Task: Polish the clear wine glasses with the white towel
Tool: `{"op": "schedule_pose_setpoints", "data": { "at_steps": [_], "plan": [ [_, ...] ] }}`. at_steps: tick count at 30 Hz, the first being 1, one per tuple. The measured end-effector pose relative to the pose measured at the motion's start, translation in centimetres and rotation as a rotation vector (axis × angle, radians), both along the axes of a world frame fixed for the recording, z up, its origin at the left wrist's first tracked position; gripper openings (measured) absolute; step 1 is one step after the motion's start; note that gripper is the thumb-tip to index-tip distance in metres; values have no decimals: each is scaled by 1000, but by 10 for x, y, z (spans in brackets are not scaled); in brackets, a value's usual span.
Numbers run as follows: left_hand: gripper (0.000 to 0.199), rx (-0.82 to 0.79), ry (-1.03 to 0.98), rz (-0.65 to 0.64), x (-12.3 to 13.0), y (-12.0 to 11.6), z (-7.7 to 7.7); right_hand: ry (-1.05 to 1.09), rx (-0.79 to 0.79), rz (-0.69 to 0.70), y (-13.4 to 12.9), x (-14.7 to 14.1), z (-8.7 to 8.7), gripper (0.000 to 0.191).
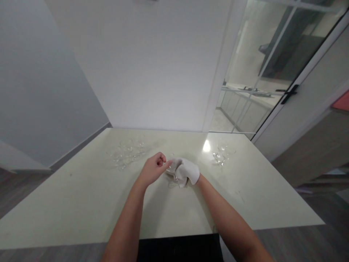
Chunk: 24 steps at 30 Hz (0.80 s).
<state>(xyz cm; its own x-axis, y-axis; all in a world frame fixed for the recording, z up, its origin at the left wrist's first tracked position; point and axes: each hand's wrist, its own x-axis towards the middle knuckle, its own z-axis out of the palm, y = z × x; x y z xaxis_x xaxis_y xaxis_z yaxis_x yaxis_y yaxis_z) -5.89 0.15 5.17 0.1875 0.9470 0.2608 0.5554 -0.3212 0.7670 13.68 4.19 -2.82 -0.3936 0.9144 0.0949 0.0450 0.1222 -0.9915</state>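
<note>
A pair of thin-framed eyeglasses point(172, 169) with clear lenses is between my two hands, just above the table. My left hand point(155, 168) is closed, its fingers curled and its thumb reaching to the near side of the eyeglasses; the exact grip is hard to make out. A white cloth point(189, 170) covers most of my right hand point(197, 178), which presses it round the other side of the eyeglasses. The right fingers are hidden under the cloth.
The pale glossy table point(89, 203) has a heap of clear eyeglasses point(128, 151) at back left and a smaller heap point(222, 154) at back right. A white wall point(152, 72) borders the far edge. A glass-paned door point(259, 72) stands beyond the right side.
</note>
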Motion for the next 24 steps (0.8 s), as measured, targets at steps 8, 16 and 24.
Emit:
{"op": "schedule_pose_setpoints", "data": {
  "at_steps": [8, 16, 24],
  "plan": [
    [38, 2, -155, -70, 31, 7, -30, 273, -141, 77, -14, 0, -3, 22],
    [30, 234, -84, -89, 44, 7, -63, 634, -195, -237, -2, 4, -17, 23],
    [32, 117, -133, -117, 51, 2, -65, 802, -113, -495, 8, 20, -28, 21]
  ]
}}
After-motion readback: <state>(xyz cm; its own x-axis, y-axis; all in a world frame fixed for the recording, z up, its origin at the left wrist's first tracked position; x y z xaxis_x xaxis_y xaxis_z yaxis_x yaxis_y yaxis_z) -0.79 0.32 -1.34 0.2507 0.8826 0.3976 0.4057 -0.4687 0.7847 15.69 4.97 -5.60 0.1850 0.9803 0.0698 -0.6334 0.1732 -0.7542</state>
